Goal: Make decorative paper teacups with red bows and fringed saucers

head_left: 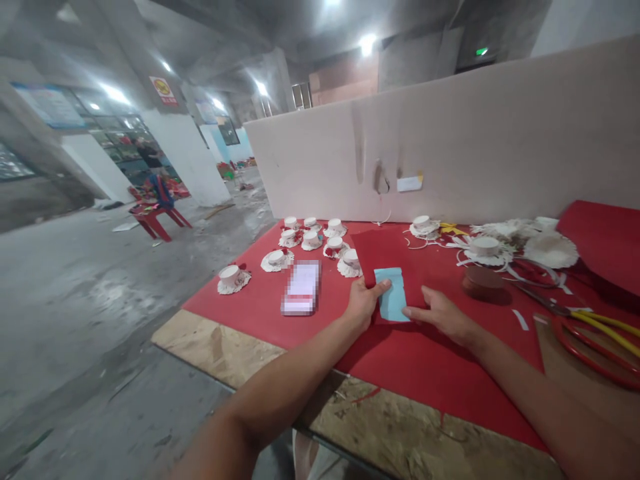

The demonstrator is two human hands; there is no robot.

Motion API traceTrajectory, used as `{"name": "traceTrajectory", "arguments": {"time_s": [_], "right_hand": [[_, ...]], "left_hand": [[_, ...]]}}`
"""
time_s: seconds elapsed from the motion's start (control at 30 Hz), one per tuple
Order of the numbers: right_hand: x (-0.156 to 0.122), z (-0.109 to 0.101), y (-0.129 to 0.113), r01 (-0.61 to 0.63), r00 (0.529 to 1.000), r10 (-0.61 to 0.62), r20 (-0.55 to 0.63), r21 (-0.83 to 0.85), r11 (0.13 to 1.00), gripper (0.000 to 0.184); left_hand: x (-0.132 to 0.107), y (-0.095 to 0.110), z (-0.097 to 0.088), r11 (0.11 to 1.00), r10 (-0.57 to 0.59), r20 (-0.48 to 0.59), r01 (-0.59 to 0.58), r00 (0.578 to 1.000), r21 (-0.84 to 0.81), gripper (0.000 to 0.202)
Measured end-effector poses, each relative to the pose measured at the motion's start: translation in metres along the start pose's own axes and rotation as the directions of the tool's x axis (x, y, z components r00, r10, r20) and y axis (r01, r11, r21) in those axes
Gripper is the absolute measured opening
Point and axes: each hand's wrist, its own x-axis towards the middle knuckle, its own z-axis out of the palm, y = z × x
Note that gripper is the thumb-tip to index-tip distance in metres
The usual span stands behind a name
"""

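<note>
A small light-blue card (393,293) lies on a dark red sheet (395,257) on the red-covered table (260,300). My left hand (364,301) grips the left edge of the red sheet, its thumb pressed onto the blue card. My right hand (440,312) rests flat on the sheet just right of the card, fingers stretched out and touching the card's lower right corner.
Several small white lace hats (310,241) stand at the table's back left, more white hats (520,245) at the back right. A blurred flat object (301,288) lies left of my hands. Red-and-yellow pliers (590,333) lie at right. A pale partition (450,147) backs the table.
</note>
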Motion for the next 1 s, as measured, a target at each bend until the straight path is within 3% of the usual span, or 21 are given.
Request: {"name": "traceTrajectory", "arguments": {"time_s": [0.5, 0.7, 0.87, 1.0], "right_hand": [[0.0007, 0.0, 0.0037, 0.029, 0.999, -0.03, 0.018, 0.035, 0.999, 0.033], [0.001, -0.0022, 0.0014, 0.011, 1.0, -0.014, -0.017, -0.12, 0.993, 0.03], [0.0024, -0.0037, 0.005, -0.004, 0.998, 0.007, 0.068, -0.044, 0.999, 0.041], [0.0039, -0.0017, 0.0075, 0.019, 0.999, -0.018, 0.028, -0.047, 0.999, 0.041]], "left_hand": [[-0.0052, 0.0, 0.0005, 1.0, -0.013, 0.057, 0.013, 0.998, -0.007, 0.037], [-0.0057, -0.0013, 0.0017, 0.999, -0.039, 0.072, 0.041, 0.997, -0.021, 0.039], [-0.0035, -0.0024, 0.0009, 0.999, -0.046, 0.067, 0.047, 0.997, -0.016, 0.042], [-0.0048, -0.0015, 0.001, 0.998, -0.044, 0.101, 0.048, 0.994, -0.03, 0.039]]}}
